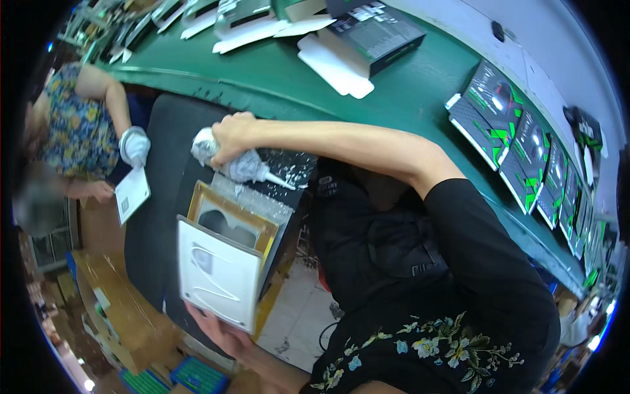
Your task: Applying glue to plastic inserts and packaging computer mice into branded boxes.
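My right hand [232,136] grips a whitish squeeze bottle [244,168], its narrow nozzle pointing toward the lower right over the black work surface [279,171]. Fingers wrap round its upper end. My left hand [220,331] holds the lower edge of a white square panel [220,272] that is tilted up and has curved raised lines and a small greyish rectangle. Behind the panel is a frame with yellowish edges [231,209] and a grey cut-out shape inside. A translucent plastic strip [252,197] lies along the frame's far side. White specks are scattered near the nozzle.
A co-worker [79,125] at the left holds a similar white panel [133,195] and a whitish bottle [134,146]. Dark boxes [518,144] stand in a row on the green table [407,92], with an open box [374,39] and several white-flapped boxes farther back. Cardboard cartons [121,308] stand lower left.
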Tool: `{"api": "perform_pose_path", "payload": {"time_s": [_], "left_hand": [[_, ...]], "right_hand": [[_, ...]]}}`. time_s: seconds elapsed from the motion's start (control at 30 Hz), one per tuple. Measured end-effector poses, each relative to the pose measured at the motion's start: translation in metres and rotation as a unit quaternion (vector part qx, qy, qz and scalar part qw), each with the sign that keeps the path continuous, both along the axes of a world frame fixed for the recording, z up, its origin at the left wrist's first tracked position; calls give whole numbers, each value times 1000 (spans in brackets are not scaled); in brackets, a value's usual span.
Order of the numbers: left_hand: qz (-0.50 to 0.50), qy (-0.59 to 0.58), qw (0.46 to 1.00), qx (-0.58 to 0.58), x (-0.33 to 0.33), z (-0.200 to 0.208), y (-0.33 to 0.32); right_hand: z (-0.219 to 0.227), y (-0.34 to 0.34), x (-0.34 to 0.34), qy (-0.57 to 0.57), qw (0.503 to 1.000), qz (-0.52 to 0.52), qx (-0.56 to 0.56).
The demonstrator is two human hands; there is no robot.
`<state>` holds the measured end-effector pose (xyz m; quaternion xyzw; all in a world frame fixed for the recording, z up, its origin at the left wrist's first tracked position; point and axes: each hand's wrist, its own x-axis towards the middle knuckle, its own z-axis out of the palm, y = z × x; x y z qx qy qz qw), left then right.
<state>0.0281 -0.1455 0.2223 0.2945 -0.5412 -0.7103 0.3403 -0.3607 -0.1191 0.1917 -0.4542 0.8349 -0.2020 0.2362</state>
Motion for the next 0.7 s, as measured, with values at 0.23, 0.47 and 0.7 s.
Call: {"api": "perform_pose_path", "payload": {"time_s": [0.23, 0.47, 0.7], "left_hand": [[-192, 60, 966, 163, -122, -20, 111], [-301, 85, 938, 151, -258, -37, 151], [-293, -31, 951, 95, -289, -54, 132]], "right_hand": [[50, 149, -116, 284, 852, -215, -383], [-35, 337, -221, 448, 823, -336, -90], [-40, 384, -170, 275, 907, -294, -124]]}}
